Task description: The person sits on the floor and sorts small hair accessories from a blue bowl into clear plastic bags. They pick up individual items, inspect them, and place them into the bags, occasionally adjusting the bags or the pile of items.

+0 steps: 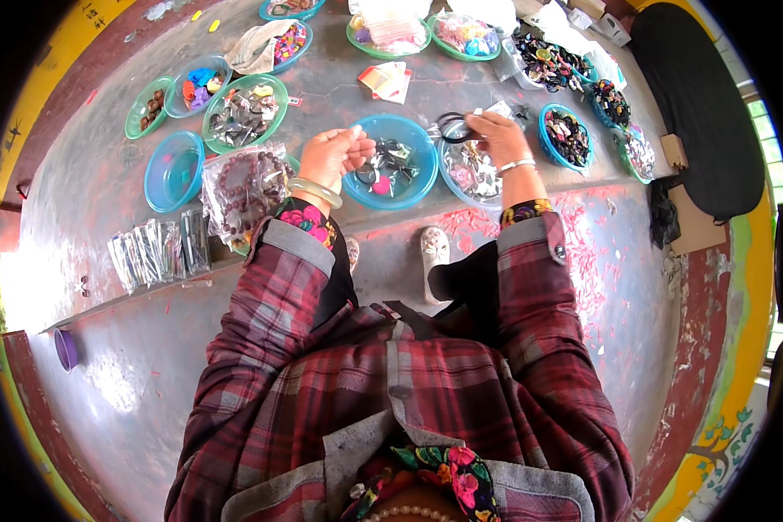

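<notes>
My right hand [498,137] pinches a dark elastic loop, which looks like a black hair tie [451,127], above a clear-blue basin [489,204] of small shiny and pink pieces. My left hand [336,158] is raised at the left rim of a blue basin [390,205] holding small dark, silvery and pink pieces. Its fingers are curled and the fingertips meet, but whatever they hold is too small to make out. Next to my left wrist lies a clear bag of dark beaded strands [242,187].
An empty blue basin [174,172], a green basin [245,113] of mixed pieces and a blue basin [566,137] of dark pieces flank my hands. Flat clear packets [158,252] lie at the step's edge. Orange-white cards [386,82] lie farther back. Red scraps [587,252] litter the lower floor.
</notes>
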Motion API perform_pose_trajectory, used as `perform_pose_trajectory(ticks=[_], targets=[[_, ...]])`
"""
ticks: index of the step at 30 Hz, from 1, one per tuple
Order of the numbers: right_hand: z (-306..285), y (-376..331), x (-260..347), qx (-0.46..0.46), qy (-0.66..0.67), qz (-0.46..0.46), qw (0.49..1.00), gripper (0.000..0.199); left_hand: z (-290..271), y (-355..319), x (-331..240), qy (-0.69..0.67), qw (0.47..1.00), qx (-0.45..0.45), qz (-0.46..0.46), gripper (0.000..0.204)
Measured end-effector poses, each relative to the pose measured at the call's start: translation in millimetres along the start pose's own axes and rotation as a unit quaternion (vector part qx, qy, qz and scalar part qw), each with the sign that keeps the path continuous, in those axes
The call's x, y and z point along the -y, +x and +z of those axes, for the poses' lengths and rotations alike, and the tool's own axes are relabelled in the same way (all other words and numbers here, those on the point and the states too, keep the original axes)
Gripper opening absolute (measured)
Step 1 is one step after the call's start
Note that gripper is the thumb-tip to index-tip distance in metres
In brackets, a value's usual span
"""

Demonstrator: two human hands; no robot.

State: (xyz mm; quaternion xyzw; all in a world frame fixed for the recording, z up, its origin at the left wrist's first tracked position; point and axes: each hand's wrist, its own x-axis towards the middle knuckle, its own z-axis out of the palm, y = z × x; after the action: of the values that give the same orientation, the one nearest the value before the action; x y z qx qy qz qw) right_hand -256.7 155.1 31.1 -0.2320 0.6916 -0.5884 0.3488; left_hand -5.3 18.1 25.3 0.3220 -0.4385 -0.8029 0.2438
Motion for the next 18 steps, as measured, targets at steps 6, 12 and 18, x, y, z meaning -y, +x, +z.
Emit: perform_pose_trajectory(ticks=[6,12,18], targets=[[-103,35,-63,-0.143,0.113,0.111,0.977,0.017,-5,8,7,-0.045,0.996,-0.075,-0.016,0.022],[-104,49,-81,-0.241,0.177,0.191,0.935,0.024,-6,10,13,-0.037,0.997,-0.070,0.008,0.021],[-125,89,-120,-0.308,-0.025,0.255,0.916,0.027,-8,18,15,-0.115,0.991,-0.062,0.000,0.033]])
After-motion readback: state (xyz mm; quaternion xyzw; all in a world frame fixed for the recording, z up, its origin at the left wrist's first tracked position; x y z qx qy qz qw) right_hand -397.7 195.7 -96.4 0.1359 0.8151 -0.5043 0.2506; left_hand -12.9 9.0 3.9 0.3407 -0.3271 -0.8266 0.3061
